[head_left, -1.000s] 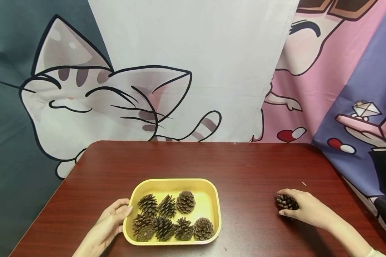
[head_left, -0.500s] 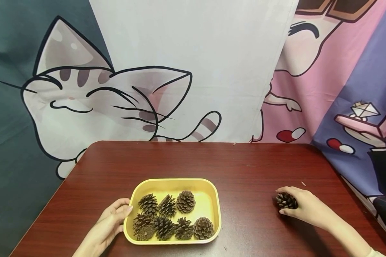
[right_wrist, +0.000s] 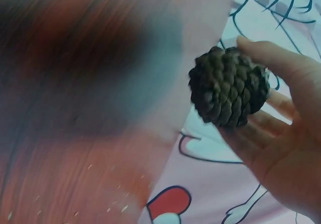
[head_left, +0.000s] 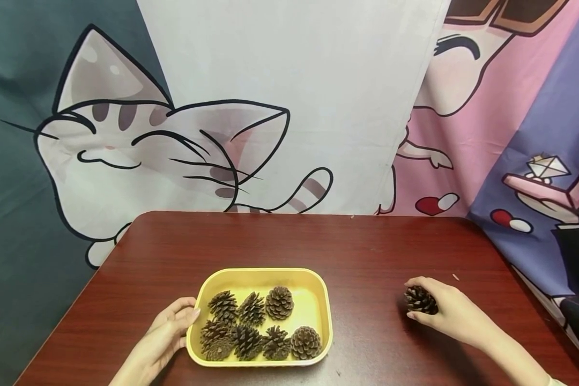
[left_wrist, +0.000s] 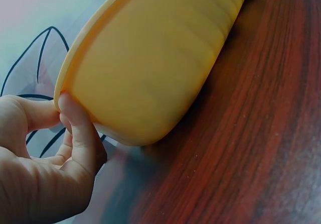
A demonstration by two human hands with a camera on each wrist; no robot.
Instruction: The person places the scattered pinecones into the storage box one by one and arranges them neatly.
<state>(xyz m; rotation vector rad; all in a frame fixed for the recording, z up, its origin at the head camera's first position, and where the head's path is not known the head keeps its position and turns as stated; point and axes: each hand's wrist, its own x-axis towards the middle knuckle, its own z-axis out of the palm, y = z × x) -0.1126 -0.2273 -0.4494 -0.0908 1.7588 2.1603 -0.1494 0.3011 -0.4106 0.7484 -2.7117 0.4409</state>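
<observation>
My left hand (head_left: 166,332) pinches the left rim of a yellow plastic tub (head_left: 329,300), thumb on one side and fingers on the other. In the left wrist view the tub's outer wall (left_wrist: 145,68) fills the middle, with the left hand (left_wrist: 60,158) at its edge. Several brown pine cones (head_left: 279,303) lie inside the tub. Out to the right, my right hand (head_left: 448,311) grips another pine cone (head_left: 420,300) between thumb and fingers. The right wrist view shows this pine cone (right_wrist: 228,88) held at the fingertips of the right hand (right_wrist: 281,123).
Both hands work over a reddish-brown wooden table (head_left: 366,252). Tiny light scraps (head_left: 455,277) lie on it. A cartoon-printed cloth backdrop (head_left: 342,107) hangs behind the far edge. The tub's right side has bare floor beside the upper pine cones.
My right hand has moved slightly left and up in the head view, carrying its pine cone. The left hand keeps its grip on the tub, which stays almost in place.
</observation>
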